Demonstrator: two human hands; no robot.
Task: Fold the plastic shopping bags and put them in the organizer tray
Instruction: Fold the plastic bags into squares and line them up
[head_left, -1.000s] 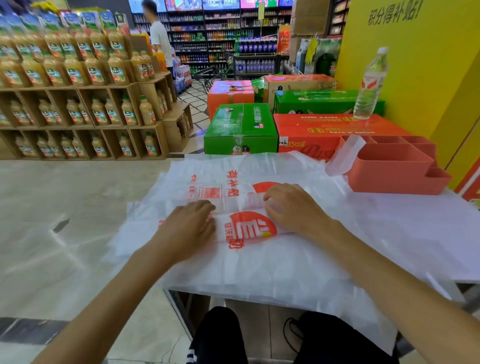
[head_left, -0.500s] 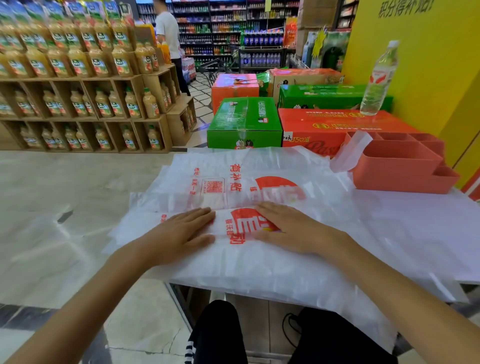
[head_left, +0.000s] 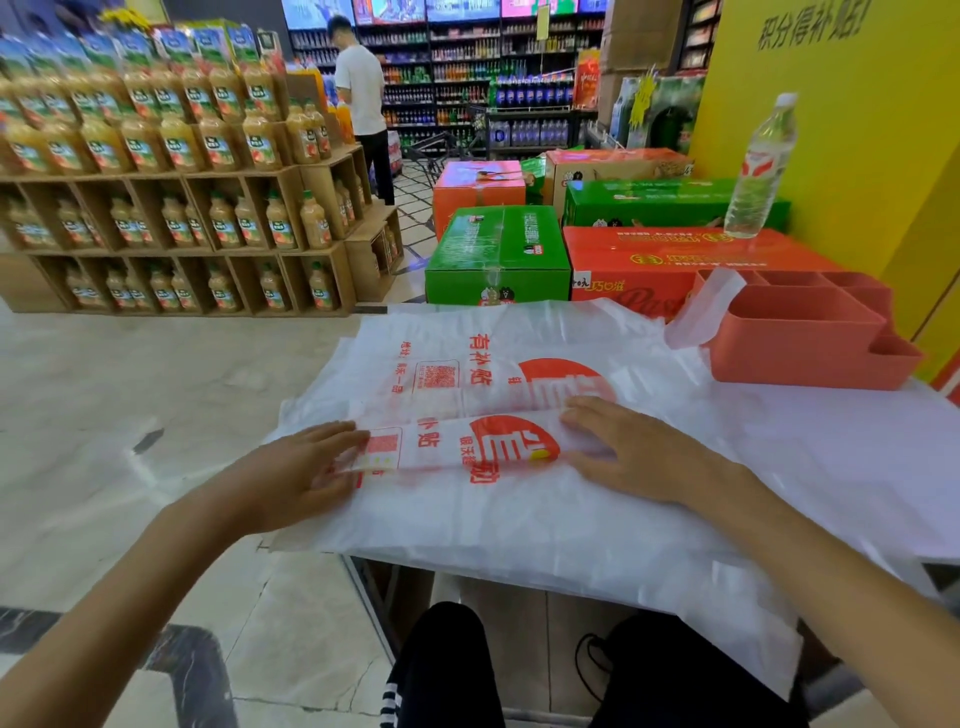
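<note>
A white plastic shopping bag (head_left: 467, 447) with red print lies folded into a long strip on top of a stack of flat bags (head_left: 519, 519) on the table. My left hand (head_left: 296, 475) presses flat on the strip's left end, fingers straight. My right hand (head_left: 628, 449) lies flat on the strip's right end. Another flat bag (head_left: 467, 358) with red print lies just behind the strip. The coral organizer tray (head_left: 795, 343) stands at the table's far right, with a bag handle (head_left: 706, 306) draped against its left wall.
Green (head_left: 498, 254) and orange (head_left: 670, 260) cartons stand behind the table, with a water bottle (head_left: 758, 166) on the orange one. Juice shelves (head_left: 171, 182) fill the left. A person (head_left: 363, 104) stands in the far aisle. My knees are below the table's front edge.
Both hands have slid apart along the folded strip, left hand leftward and right hand rightward, flattening it; more of the red print shows between them.
</note>
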